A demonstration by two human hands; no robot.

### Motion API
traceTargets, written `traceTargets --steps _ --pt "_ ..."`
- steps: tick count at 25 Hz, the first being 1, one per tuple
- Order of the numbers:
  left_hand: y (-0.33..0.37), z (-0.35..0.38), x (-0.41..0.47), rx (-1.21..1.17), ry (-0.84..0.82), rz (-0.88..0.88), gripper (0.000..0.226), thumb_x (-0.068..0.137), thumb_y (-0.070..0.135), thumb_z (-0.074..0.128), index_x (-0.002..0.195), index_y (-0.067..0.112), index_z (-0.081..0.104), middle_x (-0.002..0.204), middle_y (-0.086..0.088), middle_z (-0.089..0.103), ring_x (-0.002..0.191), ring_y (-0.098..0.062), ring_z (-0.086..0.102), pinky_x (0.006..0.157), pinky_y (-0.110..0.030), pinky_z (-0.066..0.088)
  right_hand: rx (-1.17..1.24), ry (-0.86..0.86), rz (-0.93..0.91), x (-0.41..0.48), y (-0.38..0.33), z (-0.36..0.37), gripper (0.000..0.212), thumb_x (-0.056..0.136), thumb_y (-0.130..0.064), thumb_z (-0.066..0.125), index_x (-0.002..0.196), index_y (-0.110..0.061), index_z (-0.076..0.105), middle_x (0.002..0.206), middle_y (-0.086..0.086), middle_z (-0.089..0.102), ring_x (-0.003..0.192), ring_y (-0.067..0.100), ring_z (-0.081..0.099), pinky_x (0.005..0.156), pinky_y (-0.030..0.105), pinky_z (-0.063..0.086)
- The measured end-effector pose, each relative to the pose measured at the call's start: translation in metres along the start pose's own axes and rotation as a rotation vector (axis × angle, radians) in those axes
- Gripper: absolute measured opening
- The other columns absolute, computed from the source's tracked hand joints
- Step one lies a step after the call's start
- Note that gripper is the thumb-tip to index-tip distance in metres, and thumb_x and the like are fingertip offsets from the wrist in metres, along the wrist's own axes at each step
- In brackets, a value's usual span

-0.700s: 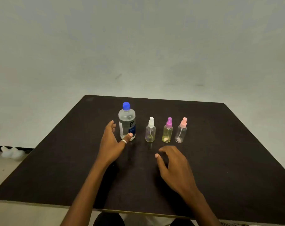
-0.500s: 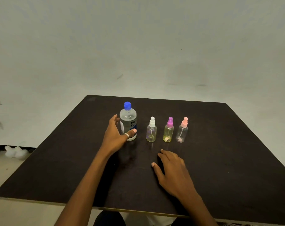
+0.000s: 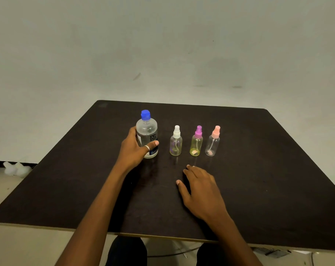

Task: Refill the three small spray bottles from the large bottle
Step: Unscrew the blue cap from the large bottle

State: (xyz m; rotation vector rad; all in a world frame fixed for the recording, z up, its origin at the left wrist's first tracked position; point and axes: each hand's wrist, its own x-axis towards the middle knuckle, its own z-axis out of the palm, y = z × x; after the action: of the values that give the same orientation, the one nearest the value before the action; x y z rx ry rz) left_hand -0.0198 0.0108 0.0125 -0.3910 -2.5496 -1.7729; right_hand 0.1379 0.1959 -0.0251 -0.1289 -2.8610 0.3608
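Note:
A large clear bottle (image 3: 147,131) with a blue cap stands upright on the dark table (image 3: 258,169). My left hand (image 3: 133,150) wraps around its lower half, thumb across the label. To its right stand three small spray bottles in a row: one with a white top (image 3: 176,143), one yellowish with a purple top (image 3: 196,143), one clear with a pink top (image 3: 213,143). All three have their tops on. My right hand (image 3: 201,191) lies flat on the table in front of them, fingers apart, holding nothing.
A pale wall rises behind the table. White objects (image 3: 15,167) lie on the floor at the left. The near table edge (image 3: 143,235) runs just above my knees.
My left hand has moved forward and closed around the large bottle. My right hand has flattened onto the table.

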Motion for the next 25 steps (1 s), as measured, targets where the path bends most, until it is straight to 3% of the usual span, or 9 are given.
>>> traceTargets --steps 9,14,17,19,21,23,25 --pt "0.002 -0.005 -0.074 -0.037 -0.029 0.011 0.07 0.077 0.035 0.083 0.136 0.037 0.044 0.117 0.026 0.061 0.102 0.017 0.058 0.082 -0.01 0.046 -0.034 0.007 0.003 -0.001 0.001 0.003 0.054 0.097 -0.054 0.038 0.14 -0.022 0.048 0.15 -0.004 0.042 0.138 0.011 0.035 0.112 0.033 0.029" --pt "0.001 -0.004 -0.08 -0.031 -0.029 0.023 0.073 0.077 0.038 0.082 0.139 0.035 0.043 0.124 0.023 0.059 0.11 0.01 0.056 0.091 -0.018 0.047 -0.029 -0.008 -0.01 0.0 0.0 0.001 0.053 0.097 -0.053 0.04 0.139 -0.023 0.049 0.148 -0.004 0.044 0.136 0.012 0.037 0.111 0.033 0.031" --pt "0.0 -0.004 -0.08 -0.042 -0.031 0.034 0.076 0.076 0.038 0.083 0.14 0.032 0.043 0.127 0.018 0.061 0.114 0.003 0.058 0.097 -0.024 0.05 0.079 0.028 -0.051 0.009 -0.01 -0.013 0.044 0.096 -0.046 0.048 0.134 -0.023 0.053 0.133 -0.005 0.056 0.123 0.011 0.048 0.1 0.029 0.041" --pt "-0.001 -0.005 -0.08 -0.047 -0.031 0.044 0.077 0.076 0.038 0.083 0.141 0.032 0.043 0.129 0.017 0.061 0.117 0.0 0.059 0.099 -0.027 0.05 0.223 0.124 -0.098 0.029 -0.028 -0.039 0.036 0.095 -0.039 0.053 0.127 -0.023 0.057 0.114 -0.007 0.063 0.104 0.009 0.057 0.085 0.026 0.048" --pt "-0.002 -0.004 -0.08 -0.055 -0.029 0.052 0.077 0.076 0.038 0.084 0.141 0.033 0.043 0.128 0.017 0.061 0.116 0.0 0.059 0.099 -0.028 0.051 0.35 0.213 -0.17 0.055 -0.053 -0.074 0.033 0.094 -0.035 0.056 0.123 -0.021 0.062 0.105 -0.006 0.066 0.093 0.006 0.061 0.08 0.025 0.05" --pt "-0.003 -0.005 -0.08 -0.062 -0.026 0.052 0.076 0.075 0.038 0.084 0.14 0.033 0.044 0.127 0.017 0.062 0.116 0.0 0.06 0.1 -0.03 0.051 0.369 0.151 -0.237 0.08 -0.081 -0.11 0.035 0.094 -0.04 0.056 0.122 -0.02 0.064 0.104 -0.007 0.068 0.09 0.004 0.061 0.082 0.023 0.049" --pt "-0.002 -0.005 -0.079 -0.065 -0.028 0.05 0.075 0.075 0.039 0.084 0.138 0.034 0.044 0.128 0.017 0.061 0.116 0.0 0.059 0.101 -0.032 0.05 0.236 0.013 -0.302 0.102 -0.105 -0.133 0.039 0.092 -0.05 0.054 0.114 -0.021 0.068 0.101 -0.007 0.07 0.09 0.008 0.063 0.081 0.025 0.051"
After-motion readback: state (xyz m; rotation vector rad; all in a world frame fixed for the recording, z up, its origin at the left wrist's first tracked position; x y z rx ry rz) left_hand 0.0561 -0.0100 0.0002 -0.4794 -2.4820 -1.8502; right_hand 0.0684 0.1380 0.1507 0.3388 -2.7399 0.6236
